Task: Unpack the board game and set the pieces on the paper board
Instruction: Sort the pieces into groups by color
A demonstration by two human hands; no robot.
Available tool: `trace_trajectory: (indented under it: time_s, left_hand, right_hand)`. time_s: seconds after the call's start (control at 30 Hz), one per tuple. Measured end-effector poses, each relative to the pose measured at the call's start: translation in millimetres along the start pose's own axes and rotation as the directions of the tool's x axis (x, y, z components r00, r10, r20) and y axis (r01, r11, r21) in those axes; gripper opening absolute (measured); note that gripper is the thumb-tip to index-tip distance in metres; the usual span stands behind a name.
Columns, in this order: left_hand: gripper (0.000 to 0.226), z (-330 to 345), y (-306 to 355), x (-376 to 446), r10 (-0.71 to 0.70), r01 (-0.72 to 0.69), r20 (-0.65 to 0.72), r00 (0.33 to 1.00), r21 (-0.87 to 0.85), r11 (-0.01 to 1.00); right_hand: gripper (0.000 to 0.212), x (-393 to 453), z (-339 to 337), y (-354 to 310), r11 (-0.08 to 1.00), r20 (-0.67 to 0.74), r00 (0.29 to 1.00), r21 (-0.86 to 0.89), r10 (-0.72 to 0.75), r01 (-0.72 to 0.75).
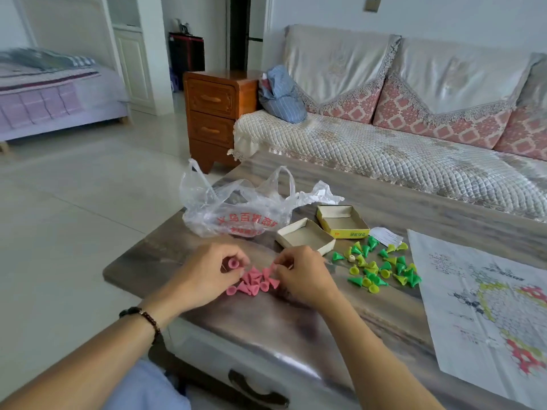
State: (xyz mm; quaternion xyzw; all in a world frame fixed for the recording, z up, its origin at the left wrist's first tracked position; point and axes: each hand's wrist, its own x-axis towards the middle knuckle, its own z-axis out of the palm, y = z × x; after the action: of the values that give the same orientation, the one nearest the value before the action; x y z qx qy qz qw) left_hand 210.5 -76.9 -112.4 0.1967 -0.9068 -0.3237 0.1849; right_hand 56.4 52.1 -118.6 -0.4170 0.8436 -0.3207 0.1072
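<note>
Left hand (207, 270): fingers curled, a single pink cone piece (233, 263) pinched at the fingertips, held just above the pink pile (254, 282). A beaded bracelet (145, 319) is worn on the left wrist.

Right hand (305, 276): fingers curled, another pink piece (272, 267) pinched at the edge of the pink pile.

Pink pile: a cluster of small cone-shaped pieces, lying on the surface (266, 321) between the two hands.

Green and yellow pieces (381, 267): loose cones scattered on the surface to the right of the pink pile, with one small pale die (351, 258) among them.

Box tray (305, 236): white, open, lying behind the pink pile, just beside the right hand.

Box lid (343, 221): yellow-sided, open side up, beyond the tray.

Folded slip of paper (386, 235): behind the green and yellow pieces.

Plastic bag (236, 208): clear, red print, crumpled behind the pink pile.

Paper board (485, 306): unfolded, well to the right of the pink pile, beyond the green and yellow pieces; no pieces are seen on it.
</note>
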Motion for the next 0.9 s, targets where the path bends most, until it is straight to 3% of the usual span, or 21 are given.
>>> trace_trajectory:
  time_s: [0.23,0.57,0.9]
  left_hand:
    - [0.019,9,-13,-3,0.019,-0.020,0.043,0.999,0.033,0.999]
    - [0.044,11,-23,-12,0.076,-0.081,0.045,0.996,0.111,0.991]
    - [0.044,14,-13,-10,0.113,-0.117,0.031,0.993,0.179,0.977]
  right_hand:
    - [0.013,-5,4,-2,1.000,0.051,0.999,0.024,0.003,-0.004]
    - [0.046,-21,3,0,1.000,0.069,0.998,0.028,0.005,-0.007]
    - [0.047,-34,-8,7,1.000,0.066,0.998,-0.004,-0.017,0.017]
